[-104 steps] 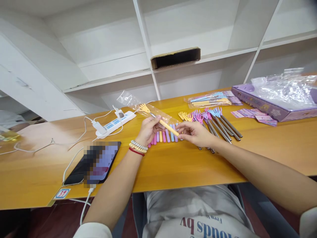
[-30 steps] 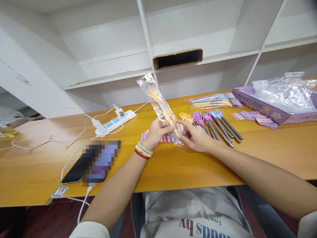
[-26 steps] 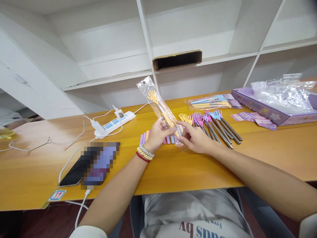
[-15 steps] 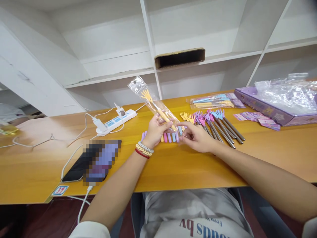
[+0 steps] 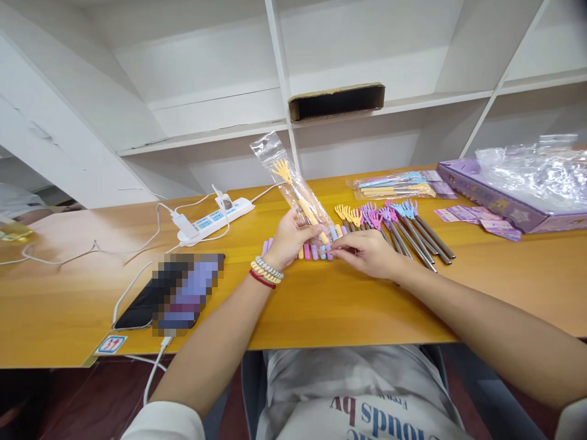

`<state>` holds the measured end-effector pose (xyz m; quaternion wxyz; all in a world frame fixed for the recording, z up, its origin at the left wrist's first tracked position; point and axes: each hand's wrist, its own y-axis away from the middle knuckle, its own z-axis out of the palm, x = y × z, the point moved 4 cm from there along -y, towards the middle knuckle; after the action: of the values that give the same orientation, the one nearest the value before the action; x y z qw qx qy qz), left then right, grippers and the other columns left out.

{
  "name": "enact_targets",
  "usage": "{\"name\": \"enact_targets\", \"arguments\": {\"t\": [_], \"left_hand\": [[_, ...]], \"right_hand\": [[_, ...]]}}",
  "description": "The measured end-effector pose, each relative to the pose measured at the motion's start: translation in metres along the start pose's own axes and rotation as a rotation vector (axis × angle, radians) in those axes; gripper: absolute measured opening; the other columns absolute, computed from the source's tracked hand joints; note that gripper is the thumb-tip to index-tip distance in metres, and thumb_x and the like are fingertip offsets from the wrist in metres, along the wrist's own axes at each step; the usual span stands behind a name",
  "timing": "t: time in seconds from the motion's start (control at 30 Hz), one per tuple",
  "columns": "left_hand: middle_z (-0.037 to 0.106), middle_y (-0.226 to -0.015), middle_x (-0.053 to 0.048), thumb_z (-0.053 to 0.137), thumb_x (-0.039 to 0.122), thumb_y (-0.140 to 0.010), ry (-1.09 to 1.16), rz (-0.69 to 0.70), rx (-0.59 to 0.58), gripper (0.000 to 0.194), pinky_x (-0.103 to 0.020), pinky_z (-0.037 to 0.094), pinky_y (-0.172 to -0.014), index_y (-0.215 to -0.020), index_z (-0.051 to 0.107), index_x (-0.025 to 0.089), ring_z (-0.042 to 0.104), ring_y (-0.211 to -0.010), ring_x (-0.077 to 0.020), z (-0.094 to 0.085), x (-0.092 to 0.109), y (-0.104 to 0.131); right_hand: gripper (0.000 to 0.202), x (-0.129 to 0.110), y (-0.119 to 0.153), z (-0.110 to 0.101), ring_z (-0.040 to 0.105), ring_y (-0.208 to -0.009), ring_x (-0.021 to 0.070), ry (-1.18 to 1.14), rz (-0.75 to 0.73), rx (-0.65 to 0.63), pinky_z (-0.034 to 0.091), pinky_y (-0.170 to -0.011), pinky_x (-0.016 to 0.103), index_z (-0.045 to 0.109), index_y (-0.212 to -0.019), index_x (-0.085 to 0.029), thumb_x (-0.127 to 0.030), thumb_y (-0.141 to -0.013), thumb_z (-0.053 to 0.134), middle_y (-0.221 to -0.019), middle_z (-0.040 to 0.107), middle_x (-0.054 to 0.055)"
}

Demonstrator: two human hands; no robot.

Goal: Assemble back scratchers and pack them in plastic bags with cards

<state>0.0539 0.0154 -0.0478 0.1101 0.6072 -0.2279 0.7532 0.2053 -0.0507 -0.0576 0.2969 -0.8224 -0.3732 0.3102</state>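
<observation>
The left hand (image 5: 291,241) reaches up from the table edge, its thumb and fingers closed around a long, clear plastic bag (image 5: 313,198) and the yellow handle inside it. The right hand (image 5: 367,250) comes in from the other side, palm down, with thumb and finger nipped together at the bag's low edge.

The bag leans to the left, up off the table. In it sits a yellow back scratcher (image 5: 308,211) with a tiny hand on top and a silver rod in the middle.

To the right, a purple cardboard tray (image 5: 493,198) holds a shiny heap of clear plastic bags (image 5: 532,174). Near it, a flat clear packet (image 5: 394,185) has blue and yellow scratchers in it. On the white shelf, a brown cardboard box (image 5: 337,90) shows its dark open side; I cannot tell what is inside.
</observation>
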Motion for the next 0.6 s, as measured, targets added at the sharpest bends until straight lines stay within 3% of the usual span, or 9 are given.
{"name": "enact_targets", "arguments": {"t": [0.2,0.3,0.43,0.6], "left_hand": [[0.068,-0.089,-0.006,0.076,0.025,-0.066,-0.134,-0.06,-0.149,0.054,-0.02,0.045,-0.04,-0.109,0.044,0.019,0.06,-0.047,-0.0109,0.008,-0.001,0.005],[0.068,-0.086,-0.005,0.073,0.03,-0.069,-0.182,-0.055,-0.188,0.051,-0.018,0.04,-0.035,-0.109,0.045,0.02,0.059,-0.045,-0.011,0.01,-0.001,0.007],[0.068,-0.084,-0.005,0.069,0.035,-0.073,-0.174,-0.073,-0.208,0.048,-0.018,0.042,-0.037,-0.111,0.045,0.019,0.061,-0.048,-0.0119,0.011,-0.001,0.009],[0.065,-0.103,-0.009,0.078,0.021,-0.062,-0.099,-0.083,-0.259,0.061,-0.024,0.053,-0.055,-0.112,0.042,0.019,0.067,-0.069,-0.0169,0.014,-0.001,0.011]], "right_hand": [[0.018,0.002,-0.001,-0.002,0.049,-0.051,0.0082,0.073,0.056,0.025,0.035,-0.052,0.02,0.068,-0.08,-0.017,-0.031,-0.085,0.057,-0.057,0.059,-0.001],[0.018,0.004,0.0,-0.001,0.046,-0.049,0.0073,0.05,0.106,0.023,0.033,-0.051,0.02,0.066,-0.077,-0.017,-0.031,-0.084,0.058,-0.054,0.055,-0.002],[0.017,0.007,0.0,-0.001,0.043,-0.047,0.0068,0.04,0.166,0.021,0.032,-0.051,0.02,0.065,-0.074,-0.016,-0.031,-0.081,0.06,-0.053,0.054,-0.002],[0.015,0.01,0.001,-0.001,0.043,-0.045,0.0066,-0.002,0.245,0.039,0.032,-0.049,0.02,0.062,-0.069,-0.016,-0.027,-0.079,0.06,-0.051,0.052,-0.003]]}}
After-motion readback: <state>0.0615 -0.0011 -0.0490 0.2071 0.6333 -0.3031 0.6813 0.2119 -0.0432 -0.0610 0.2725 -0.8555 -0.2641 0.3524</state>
